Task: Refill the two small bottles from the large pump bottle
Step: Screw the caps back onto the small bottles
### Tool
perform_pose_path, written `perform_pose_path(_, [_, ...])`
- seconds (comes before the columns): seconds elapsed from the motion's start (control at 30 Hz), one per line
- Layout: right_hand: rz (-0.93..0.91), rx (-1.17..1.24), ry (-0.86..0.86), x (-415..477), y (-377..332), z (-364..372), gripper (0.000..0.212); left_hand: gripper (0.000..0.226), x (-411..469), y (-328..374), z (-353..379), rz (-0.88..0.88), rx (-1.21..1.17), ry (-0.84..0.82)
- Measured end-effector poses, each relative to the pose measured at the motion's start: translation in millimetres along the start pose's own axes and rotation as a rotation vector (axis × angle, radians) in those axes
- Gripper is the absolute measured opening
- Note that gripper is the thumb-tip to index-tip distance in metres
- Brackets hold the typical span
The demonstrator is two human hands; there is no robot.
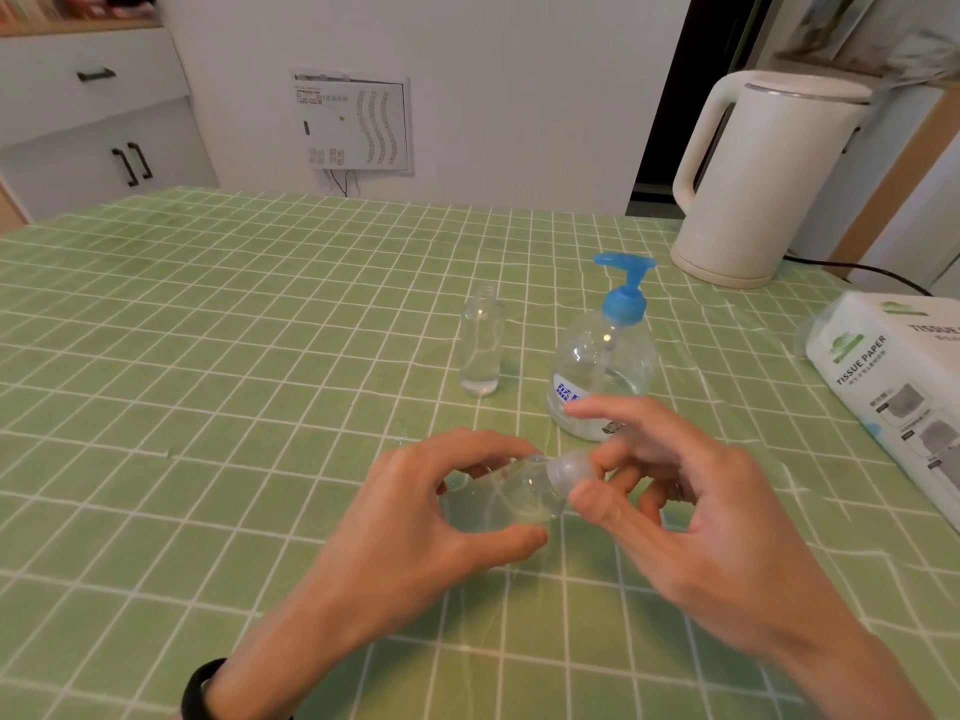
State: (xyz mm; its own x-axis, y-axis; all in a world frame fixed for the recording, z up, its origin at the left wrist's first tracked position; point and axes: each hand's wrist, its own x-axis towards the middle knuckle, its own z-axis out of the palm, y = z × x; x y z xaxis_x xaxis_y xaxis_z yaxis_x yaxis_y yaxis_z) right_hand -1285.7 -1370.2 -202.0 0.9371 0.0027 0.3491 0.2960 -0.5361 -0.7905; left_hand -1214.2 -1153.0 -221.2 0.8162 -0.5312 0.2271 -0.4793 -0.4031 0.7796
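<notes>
Where the grip is concerned, the left hand (415,511) is curled round the body of a small clear plastic bottle (509,493), thumb below and fingers above. The bottle is held tilted, nearly on its side, just above the green checked tabletop (208,356). The rounded translucent cap (574,472) at its neck is pinched between the thumb and fingers of the right hand (691,506); the forefinger is extended and touches nothing. Whether the cap is being tightened or loosened cannot be told from this view.

For the step to be done well, the body should be held firm without being squeezed, since a soft wall would force liquid out at the neck. The bottle should be brought upright before the cap is freed, and the cap should be turned squarely on its thread.

Clear liquid is seen in the held bottle, which is judged to be partly filled. A second small clear bottle (480,350) stands upright and uncapped beyond the hands, with a shallow layer of clear liquid at its base. Just beside it, to the right, the large clear pump bottle (602,366) with a blue pump head (626,283) is set; its level is low. A white electric kettle (763,179) and a pack of tissue paper (893,387) are placed well apart, at the right.
</notes>
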Motion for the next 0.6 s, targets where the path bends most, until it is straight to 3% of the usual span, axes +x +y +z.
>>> perform_pose_path(0.1, [0.001,-0.034,0.011,0.2,2.9,1.8,0.022,0.046,0.2,0.3,-0.1,-0.003,0.01,0.003])
perform_pose_path(0.33, [-0.003,-0.052,-0.032,-0.7,2.3,2.4,0.026,0.046,0.8,-0.8,1.1,0.017,0.03,0.011])
perform_pose_path(0.6, [0.006,-0.113,0.098,-5.7,6.0,16.8,0.01,0.037,-0.1,0.7,4.9,0.072,0.049,0.074])
